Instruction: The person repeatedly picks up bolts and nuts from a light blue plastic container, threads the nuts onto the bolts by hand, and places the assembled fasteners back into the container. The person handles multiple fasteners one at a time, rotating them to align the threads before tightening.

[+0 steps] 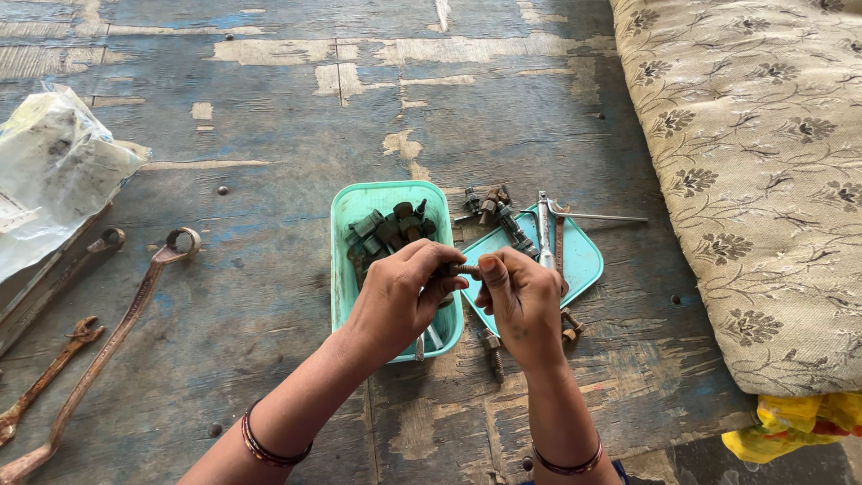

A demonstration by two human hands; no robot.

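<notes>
1. Head view: the left hand (400, 292) and right hand (523, 301) meet over the near end of a green tub (346, 269) standing on a worn blue-painted wooden floor (269, 162).
2. The fingers of both hands are pressed together on a small rusty bolt (468, 269), the left pinching one end and the right the other; it hangs in the air just above the tub's right rim.
3. The tub holds a heap of dark nuts (391, 229) at its far end.
4. Touching the tub's right side lies a flat green lid (588, 260), tilted, with a screwdriver (544, 233) and other thin metal tools on it.
5. A few bolts (489, 205) lie at the lid's far corner, just beyond the tub's right corner.
6. One more screw (493, 352) lies on the floor just beside the tub's near right corner, under the right hand.
7. Well to the left of the tub lie rusty spanners (117, 323), and farther left a crumpled plastic bag (54, 171).
8. Well to the right of the tub is a floral mattress (763, 180), with a yellow cloth (795, 422) at its near edge.
9. Each wrist wears thin bangles (260, 445).
</notes>
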